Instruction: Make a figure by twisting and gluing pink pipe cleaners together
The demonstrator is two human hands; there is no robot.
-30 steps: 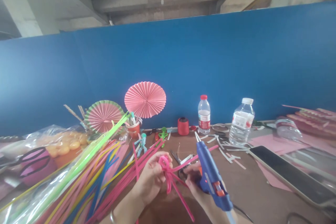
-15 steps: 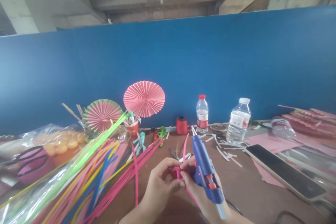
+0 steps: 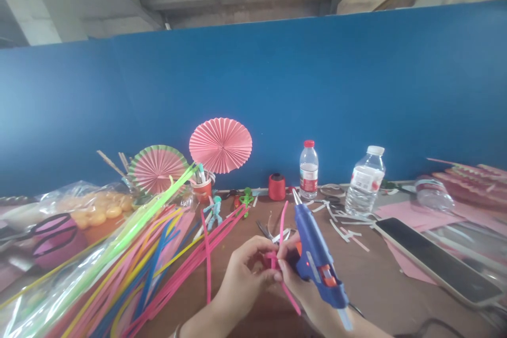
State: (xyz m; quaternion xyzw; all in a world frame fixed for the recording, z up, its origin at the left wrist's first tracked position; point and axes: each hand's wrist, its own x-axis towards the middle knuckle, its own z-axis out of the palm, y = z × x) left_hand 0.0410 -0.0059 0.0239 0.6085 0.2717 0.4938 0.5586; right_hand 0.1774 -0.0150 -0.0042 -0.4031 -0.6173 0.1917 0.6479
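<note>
Pipe-cleaner piece (image 3: 273, 260), pink and partly hidden by your fingers, is held between your two hands above the brown table (image 3: 368, 277), one strand rising and one end slanting down. Your left hand (image 3: 244, 274) grasps it between thumb and curled fingers; your right hand (image 3: 293, 270) pinches it from the opposite side. Blue glue gun (image 3: 317, 256) rests at your right hand, nozzle pointing away from you; your hold on its handle cannot be told. Pink strands (image 3: 219, 243) lie to your left; a red spool (image 3: 276, 188) stands beyond, a phone (image 3: 435, 261) lies right
</note>
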